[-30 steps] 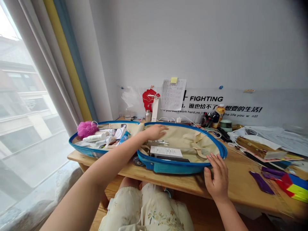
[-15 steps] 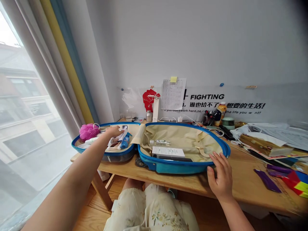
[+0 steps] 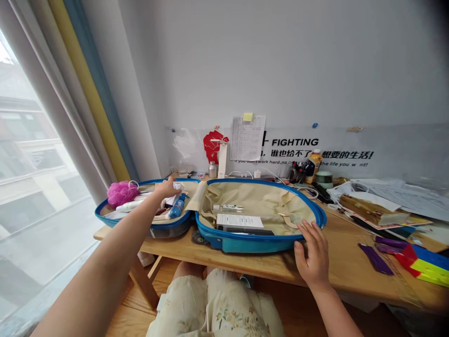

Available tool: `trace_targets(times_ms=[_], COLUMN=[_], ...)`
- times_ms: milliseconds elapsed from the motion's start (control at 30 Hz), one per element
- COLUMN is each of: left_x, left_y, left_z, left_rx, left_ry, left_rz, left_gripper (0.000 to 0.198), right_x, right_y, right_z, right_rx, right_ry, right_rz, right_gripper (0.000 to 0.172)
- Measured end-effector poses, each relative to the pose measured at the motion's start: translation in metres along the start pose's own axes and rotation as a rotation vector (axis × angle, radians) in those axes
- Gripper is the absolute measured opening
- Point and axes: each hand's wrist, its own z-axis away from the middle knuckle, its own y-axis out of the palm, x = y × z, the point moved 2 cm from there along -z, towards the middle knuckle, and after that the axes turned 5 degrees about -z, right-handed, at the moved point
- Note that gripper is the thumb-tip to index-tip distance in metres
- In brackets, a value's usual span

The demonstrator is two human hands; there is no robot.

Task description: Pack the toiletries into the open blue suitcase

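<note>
An open blue suitcase (image 3: pixel 257 237) with a beige lining lies spread across the table. My left hand (image 3: pixel 165 189) reaches into its left half, fingers bent beside a white item (image 3: pixel 177 187); what they grip is too small to make out. Close by stand a blue pump bottle (image 3: pixel 178 207) and, farther left, a pink bath puff (image 3: pixel 121 193). My right hand (image 3: pixel 314 252) rests open, fingers spread, at the right half's front rim. In that half lie a clear bottle (image 3: pixel 229 208), a white box with print (image 3: pixel 240 221) and a dark flat object (image 3: pixel 245 230).
The wooden table (image 3: pixel 345 262) carries papers (image 3: pixel 407 199), a brown pouch (image 3: pixel 373 210), purple packets (image 3: pixel 375 259) and colourful blocks (image 3: pixel 426 264) at right. An orange-labelled bottle (image 3: pixel 313 167) stands near the wall. A window and curtain (image 3: pixel 87 93) are at left.
The view has shifted slightly, so everything sits a little farther left. My left hand has turned a little among the items, and a white item now shows by its fingers. My right hand stays at the rim.
</note>
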Motion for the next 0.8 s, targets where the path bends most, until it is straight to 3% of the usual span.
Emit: trace_targets(times_ms=[100,200,300,400,500,600,700,800], left_x=[-0.012,-0.039,-0.086,-0.148,-0.213,-0.264,-0.294,-0.304], left_y=[-0.02,-0.045,-0.066,-0.073,-0.064,-0.049,-0.029,-0.009], left_z=[0.004,0.01,0.025,0.053,0.085,0.113,0.125,0.125], left_rx=[-0.105,-0.234,-0.359,-0.334,-0.162,-0.069,0.033,0.124], left_ry=[0.05,0.122,0.331,0.615,0.878,1.068,1.162,1.153], left_rz=[0.08,0.167,0.399,0.632,0.739,0.707,0.596,0.516], left_gripper=[0.062,0.054,0.051,0.048,0.049,0.049,0.05,0.053], right_x=[0.001,0.001,0.001,0.001,0.001,0.002,0.002,0.003], right_y=[0.0,0.001,0.001,0.0,-0.001,-0.001,-0.001,-0.001], right_z=[0.0,0.0,0.0,0.0,0.0,0.0,0.0,0.0], right_rx=[-0.004,-0.005,-0.01,-0.007,-0.003,-0.011,-0.014,-0.01], right_ry=[-0.005,-0.01,-0.018,-0.022,-0.02,-0.018,-0.01,0.01], right_rz=[-0.005,-0.01,-0.012,-0.008,-0.003,-0.006,-0.018,-0.029], right_gripper=[0.047,0.049,0.049,0.049,0.048,0.048,0.047,0.046])
